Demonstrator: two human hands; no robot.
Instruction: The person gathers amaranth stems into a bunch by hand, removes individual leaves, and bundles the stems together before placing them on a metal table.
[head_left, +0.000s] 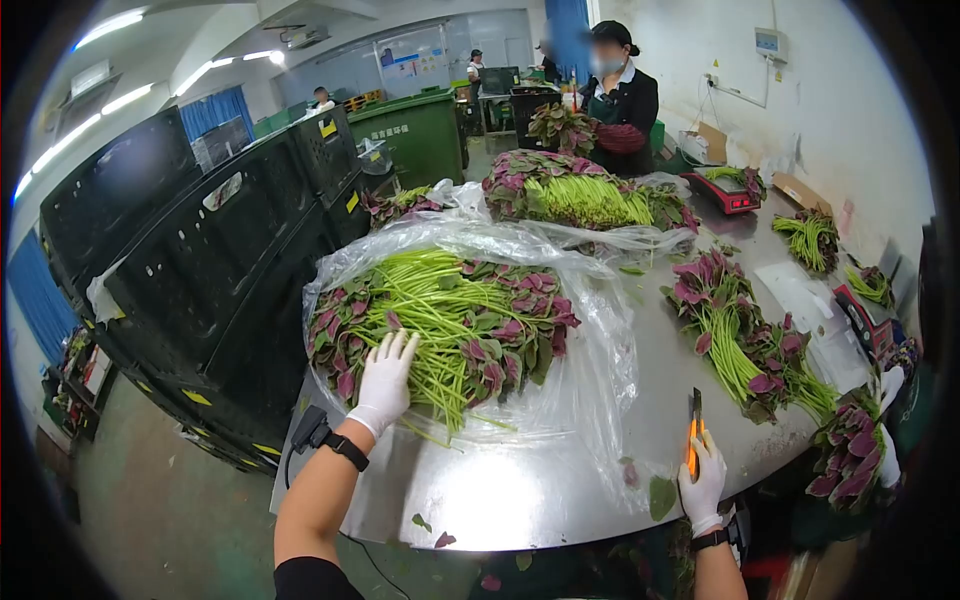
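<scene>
My left hand (pixel 387 378), in a white glove, lies with its fingers apart on the left side of a big heap of purple-and-green leafy vegetables (pixel 440 320). The heap rests on clear plastic sheeting (pixel 595 350) spread over the metal table (pixel 500 490). Near the table's front edge, my right hand (pixel 704 482), also gloved, is closed round an orange utility knife (pixel 693 435) whose dark blade points away from me. A loose green leaf (pixel 662 497) lies just left of my right hand.
More vegetables (pixel 590 200) lie on plastic farther back. Bunches (pixel 735 345) lie at the right, near red scales (pixel 735 198). Black crates (pixel 210 270) stand stacked at the left, by a green bin (pixel 410 140). A masked person (pixel 625 100) stands across the table.
</scene>
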